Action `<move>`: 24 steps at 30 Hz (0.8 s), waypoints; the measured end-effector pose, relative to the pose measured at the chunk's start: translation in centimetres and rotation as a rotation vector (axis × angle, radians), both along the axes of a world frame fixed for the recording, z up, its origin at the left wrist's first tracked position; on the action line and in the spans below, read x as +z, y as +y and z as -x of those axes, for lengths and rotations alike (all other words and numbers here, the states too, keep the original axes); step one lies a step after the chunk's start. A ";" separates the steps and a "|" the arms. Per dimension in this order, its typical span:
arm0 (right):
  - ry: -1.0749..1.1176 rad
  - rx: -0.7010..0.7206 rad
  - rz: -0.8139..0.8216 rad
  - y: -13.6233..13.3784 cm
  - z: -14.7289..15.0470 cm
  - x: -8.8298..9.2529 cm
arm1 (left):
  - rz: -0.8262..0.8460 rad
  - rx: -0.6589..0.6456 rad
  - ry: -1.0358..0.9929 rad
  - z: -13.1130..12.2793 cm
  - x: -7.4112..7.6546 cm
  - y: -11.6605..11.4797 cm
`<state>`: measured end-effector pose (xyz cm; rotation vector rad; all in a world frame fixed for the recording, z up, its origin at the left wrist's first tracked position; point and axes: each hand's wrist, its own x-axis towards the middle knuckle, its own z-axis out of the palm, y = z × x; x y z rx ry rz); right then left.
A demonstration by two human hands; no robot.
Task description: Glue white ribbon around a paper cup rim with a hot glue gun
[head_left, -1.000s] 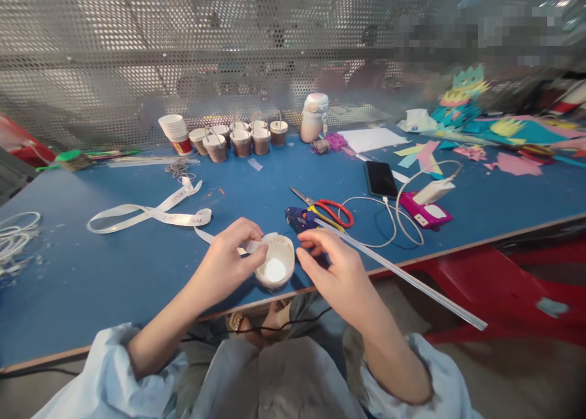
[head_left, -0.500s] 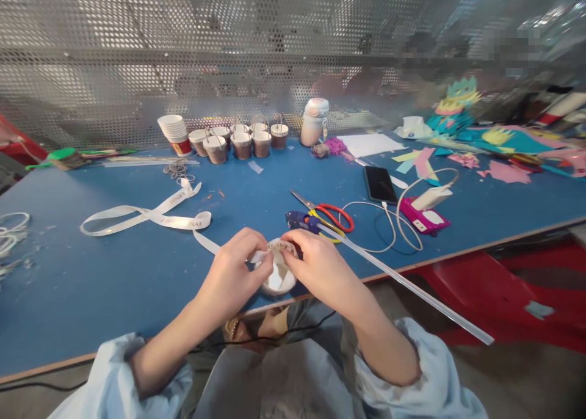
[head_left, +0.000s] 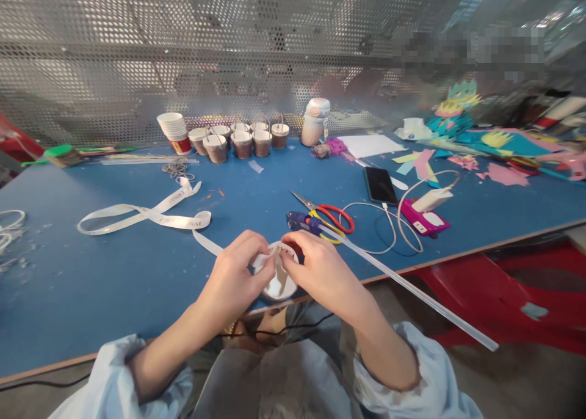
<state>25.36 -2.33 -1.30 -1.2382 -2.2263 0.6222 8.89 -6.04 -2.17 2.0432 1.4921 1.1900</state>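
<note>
A small paper cup [head_left: 280, 284] with a white inside stands at the table's front edge, its mouth facing up at me. White printed ribbon [head_left: 180, 221] lies looped on the table and runs up to the cup's rim. My left hand [head_left: 242, 266] pinches the ribbon at the rim's left side. My right hand [head_left: 315, 263] grips the rim's right side, thumb inside the cup and fingers outside. Just beyond the right hand lie a blue glue gun [head_left: 302, 220] with a long clear glue stick [head_left: 412, 287] and red-and-yellow scissors [head_left: 336, 216].
Several brown-wrapped cups [head_left: 242, 144] with handles, stacked paper cups [head_left: 174, 132] and a bottle [head_left: 315, 123] line the back. To the right are a phone [head_left: 381, 185], a magenta power strip [head_left: 425, 217], a white cable [head_left: 389, 239] and paper scraps [head_left: 506, 173].
Both hands stay at the cup's rim with small finger shifts. The cup tilts slightly, and the ribbon at the rim has moved a little. The table items remain in place.
</note>
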 end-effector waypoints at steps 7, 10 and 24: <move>0.003 0.043 0.017 0.0 0.1 0.1 | -0.002 0.034 0.025 -0.2 -0.1 -0.1; -0.024 0.028 -0.033 0.1 0.4 -0.4 | -0.026 0.035 0.030 -0.2 -0.3 -0.1; -0.140 0.071 -0.201 0.3 0.2 -1.2 | -0.001 0.037 0.048 -0.3 -0.5 -0.1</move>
